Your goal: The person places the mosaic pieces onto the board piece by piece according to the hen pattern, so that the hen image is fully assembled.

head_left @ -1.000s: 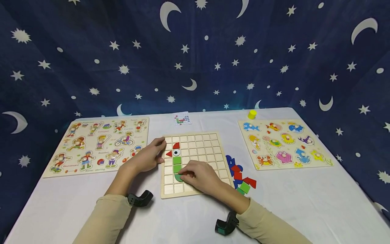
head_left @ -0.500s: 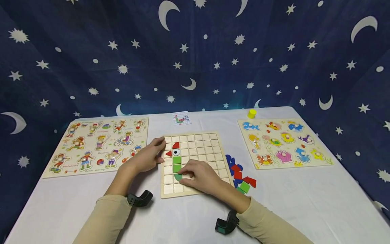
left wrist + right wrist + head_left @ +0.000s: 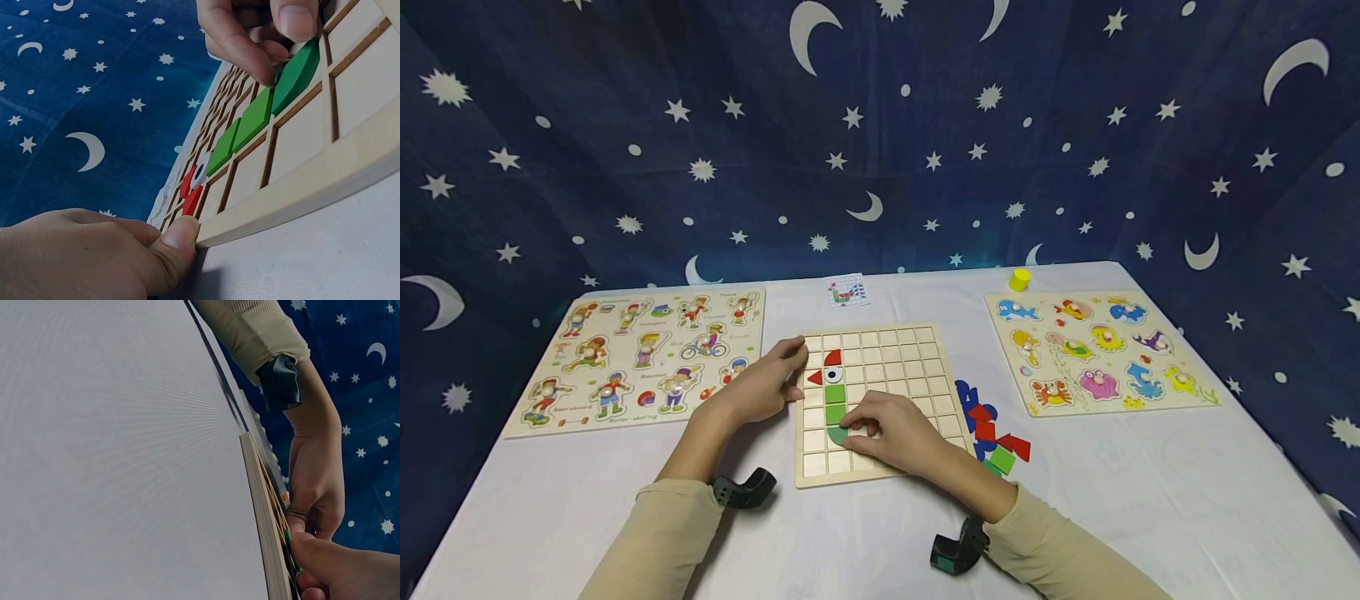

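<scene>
In the head view a wooden grid board (image 3: 895, 337) lies in front of me. My left hand (image 3: 756, 387) holds its left edge, thumb on the rim in the left wrist view. Down the board's left side run a red quarter-circle (image 3: 832, 358), a white eye tile (image 3: 833, 375) with a red triangle (image 3: 815, 378) beside it, then two green squares (image 3: 835, 404). Below them my right hand (image 3: 895, 429) pinches a darker green quarter-circle piece (image 3: 296, 78) against the grid; its fingertips hide part of it.
Loose blue, red and green pieces (image 3: 986, 432) lie at the board's right edge. A small picture card (image 3: 846, 291) is behind the board. A sports puzzle (image 3: 625, 358) lies left, a sea-animal puzzle (image 3: 1101, 354) right, with a yellow cylinder (image 3: 1019, 280) behind it.
The right hand's fingers have shifted slightly on the dark green piece, uncovering a little more of it. The left hand stays on the board's edge.
</scene>
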The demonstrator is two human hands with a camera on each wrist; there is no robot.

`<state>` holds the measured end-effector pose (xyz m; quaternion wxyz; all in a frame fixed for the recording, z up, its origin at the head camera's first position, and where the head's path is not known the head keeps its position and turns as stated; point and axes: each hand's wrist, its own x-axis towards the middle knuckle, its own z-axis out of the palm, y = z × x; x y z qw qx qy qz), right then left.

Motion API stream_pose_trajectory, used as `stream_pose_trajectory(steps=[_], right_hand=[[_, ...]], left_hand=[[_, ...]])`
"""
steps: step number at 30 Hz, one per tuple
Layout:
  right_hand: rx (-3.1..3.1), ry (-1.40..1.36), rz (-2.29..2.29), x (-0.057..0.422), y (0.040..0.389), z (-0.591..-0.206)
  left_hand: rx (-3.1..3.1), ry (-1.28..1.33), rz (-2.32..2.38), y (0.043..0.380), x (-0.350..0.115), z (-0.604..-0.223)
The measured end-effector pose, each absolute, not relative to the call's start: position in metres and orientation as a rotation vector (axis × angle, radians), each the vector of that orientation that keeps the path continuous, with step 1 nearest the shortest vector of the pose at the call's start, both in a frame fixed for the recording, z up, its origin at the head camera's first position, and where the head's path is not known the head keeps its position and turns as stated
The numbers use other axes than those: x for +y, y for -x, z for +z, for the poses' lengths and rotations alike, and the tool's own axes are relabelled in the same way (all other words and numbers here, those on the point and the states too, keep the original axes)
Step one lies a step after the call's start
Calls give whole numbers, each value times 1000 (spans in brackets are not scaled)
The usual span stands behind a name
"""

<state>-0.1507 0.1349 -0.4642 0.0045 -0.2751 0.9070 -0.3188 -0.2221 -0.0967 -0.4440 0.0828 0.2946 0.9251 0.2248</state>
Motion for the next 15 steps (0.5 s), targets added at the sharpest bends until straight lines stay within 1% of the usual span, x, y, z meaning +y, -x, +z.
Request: stream_pose_trajectory(steps=[9, 15], right_hand=[[2838, 848, -990, 136, 150, -464], [2763, 836, -1043, 139, 151, -457]], left_hand=[[2760, -877, 653, 221, -96, -443], [2761, -870, 632, 221, -97, -443]])
